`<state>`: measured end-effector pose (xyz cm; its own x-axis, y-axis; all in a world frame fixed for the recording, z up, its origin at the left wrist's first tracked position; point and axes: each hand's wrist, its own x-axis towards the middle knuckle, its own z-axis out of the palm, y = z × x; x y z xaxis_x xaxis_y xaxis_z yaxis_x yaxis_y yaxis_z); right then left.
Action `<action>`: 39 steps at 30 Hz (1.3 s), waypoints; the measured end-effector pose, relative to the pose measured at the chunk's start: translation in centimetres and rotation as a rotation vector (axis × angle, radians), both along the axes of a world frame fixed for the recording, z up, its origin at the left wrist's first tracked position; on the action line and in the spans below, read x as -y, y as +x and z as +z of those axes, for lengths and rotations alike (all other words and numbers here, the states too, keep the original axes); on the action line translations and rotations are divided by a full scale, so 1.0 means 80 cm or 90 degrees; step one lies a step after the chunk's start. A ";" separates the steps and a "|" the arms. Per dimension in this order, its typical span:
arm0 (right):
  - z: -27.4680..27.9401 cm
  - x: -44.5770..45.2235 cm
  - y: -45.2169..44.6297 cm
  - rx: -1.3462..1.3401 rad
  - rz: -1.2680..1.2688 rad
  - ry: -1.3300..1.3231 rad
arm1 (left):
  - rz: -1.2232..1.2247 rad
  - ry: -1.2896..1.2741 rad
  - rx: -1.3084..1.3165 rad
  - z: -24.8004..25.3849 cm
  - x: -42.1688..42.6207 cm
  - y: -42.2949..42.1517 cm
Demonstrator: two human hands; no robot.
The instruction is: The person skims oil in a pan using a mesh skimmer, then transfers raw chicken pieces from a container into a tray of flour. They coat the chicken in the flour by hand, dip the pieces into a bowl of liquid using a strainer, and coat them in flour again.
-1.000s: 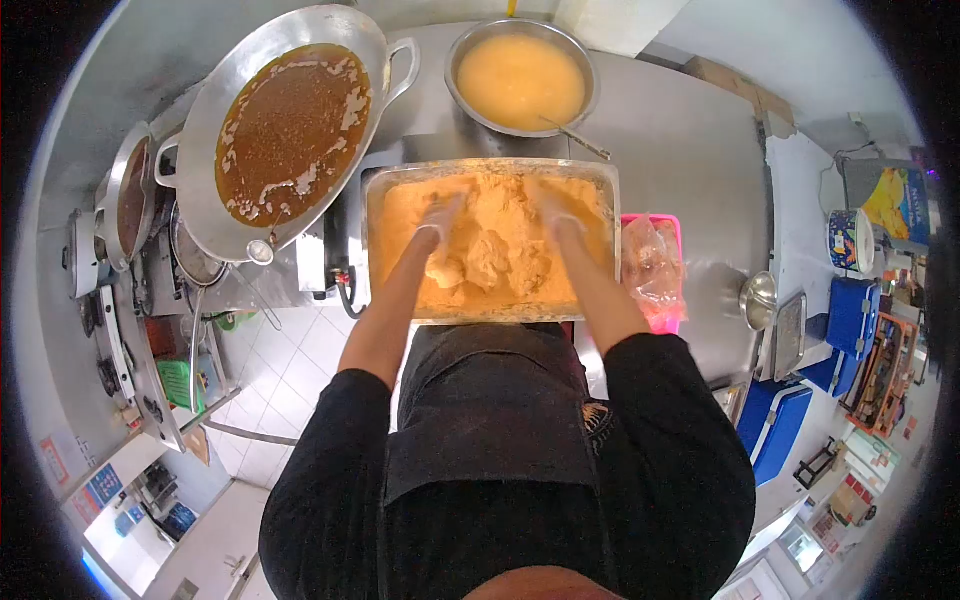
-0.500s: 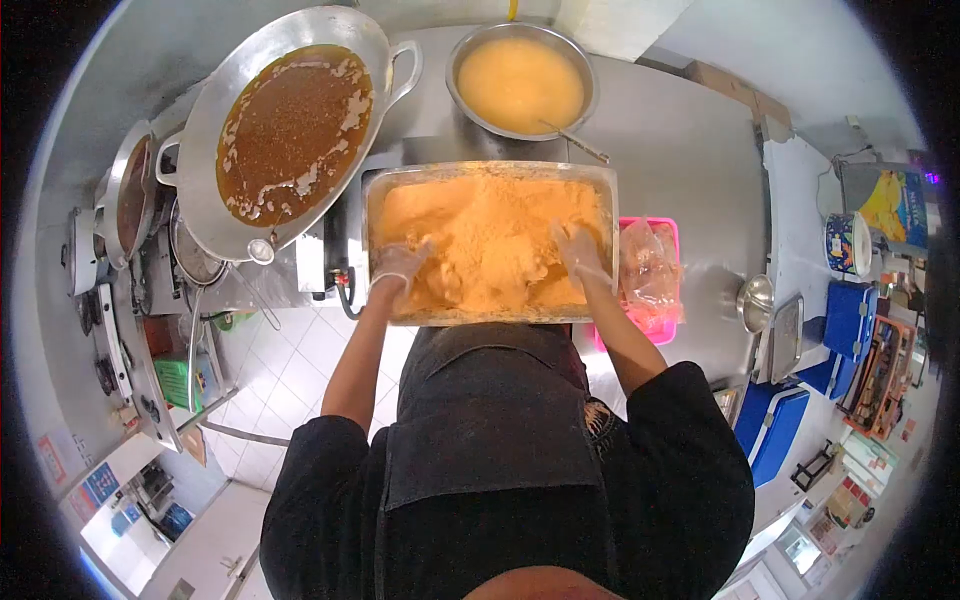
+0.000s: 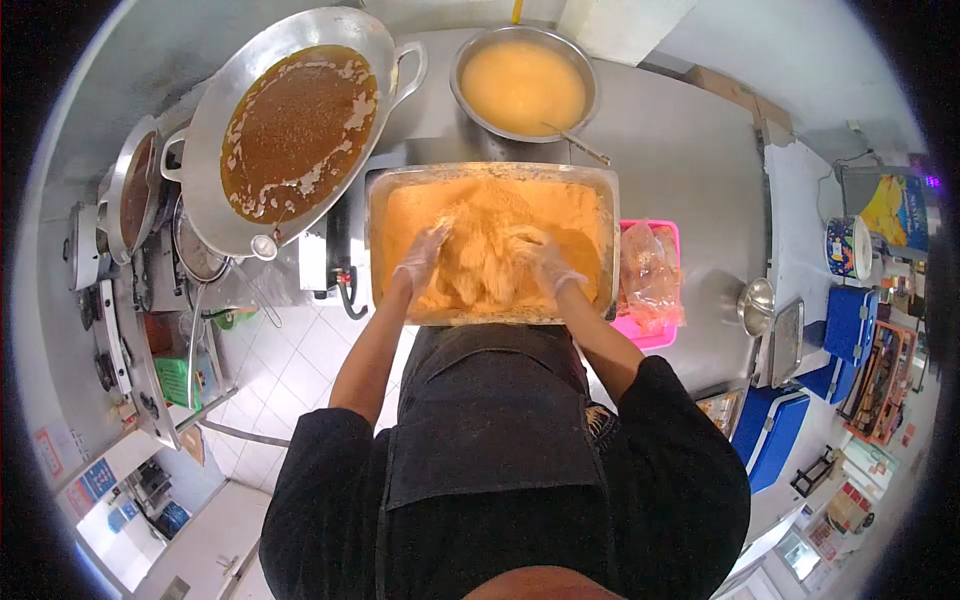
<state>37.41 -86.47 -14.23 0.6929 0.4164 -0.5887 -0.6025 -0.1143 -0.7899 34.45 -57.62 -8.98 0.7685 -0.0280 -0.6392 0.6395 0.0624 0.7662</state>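
A rectangular metal tray (image 3: pixel 612 190) holds a thick bed of orange breading flour (image 3: pixel 400 205), with lumpy coated pieces (image 3: pixel 482 270) heaped in the middle. The pieces' kind is hidden under the coating. My left hand (image 3: pixel 424 255), in a clear thin glove, is at the heap's left side, its fingers apart and dusted with flour. On the opposite side my right hand (image 3: pixel 546 260), gloved alike, has its fingers spread and slightly curved against the heap. Flour and pieces between the hands are blurred by motion.
A large wok (image 3: pixel 395 95) of brown oil stands at upper left with a strainer nearby. Behind the tray sits a metal bowl (image 3: pixel 592 85) of cloudy orange liquid with a utensil handle. To the right, a pink basket (image 3: pixel 655 338) holds a plastic bag (image 3: pixel 648 275) of pinkish contents.
Both my hands have moved inward from the tray's sides to the central heap. Flour and coated pieces are gathered and stirred up between them.
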 end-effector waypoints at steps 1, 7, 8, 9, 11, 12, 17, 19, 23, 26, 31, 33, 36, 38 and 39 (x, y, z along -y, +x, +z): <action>0.002 0.017 0.001 0.060 0.030 0.037 | -0.027 0.096 -0.024 -0.026 -0.020 -0.008; -0.131 0.016 -0.023 0.070 0.268 -0.367 | -0.495 0.441 0.037 -0.070 -0.021 -0.012; -0.136 -0.005 -0.029 0.019 0.213 -0.327 | -0.598 0.473 0.063 -0.070 -0.005 -0.013; -0.105 -0.031 -0.019 -0.105 0.111 -0.252 | -0.581 0.430 0.045 -0.060 0.011 -0.006; -0.030 -0.039 0.000 -0.207 0.020 -0.190 | -0.425 0.271 -0.044 -0.011 0.042 0.009; 0.010 -0.042 0.010 -0.185 0.040 -0.203 | -0.282 0.157 -0.113 0.010 0.046 0.016; 0.094 0.003 0.028 0.029 0.121 -0.081 | -0.185 0.162 0.102 -0.054 -0.025 -0.028; 0.145 0.025 0.031 0.200 0.212 -0.138 | -0.237 0.235 0.123 -0.036 -0.048 -0.037; 0.024 0.086 0.024 0.199 0.269 -0.220 | -0.424 0.422 -0.094 -0.027 -0.033 -0.023; 0.021 0.025 0.013 0.121 0.317 -0.523 | -0.535 0.424 -0.038 -0.071 0.011 -0.017; -0.067 -0.030 0.020 -0.092 0.074 -0.198 | -0.473 0.378 0.134 -0.062 0.036 -0.008; -0.048 -0.027 0.016 -0.110 -0.041 -0.063 | -0.478 0.445 0.192 -0.069 0.022 -0.010; 0.020 -0.002 0.011 -0.053 -0.050 0.005 | -0.269 0.287 0.001 -0.085 -0.003 0.000; 0.025 0.034 0.016 0.036 0.058 -0.022 | -0.291 0.248 -0.013 -0.016 -0.020 -0.011; 0.022 0.050 0.021 0.052 0.108 -0.118 | -0.319 0.288 -0.053 -0.002 -0.022 -0.011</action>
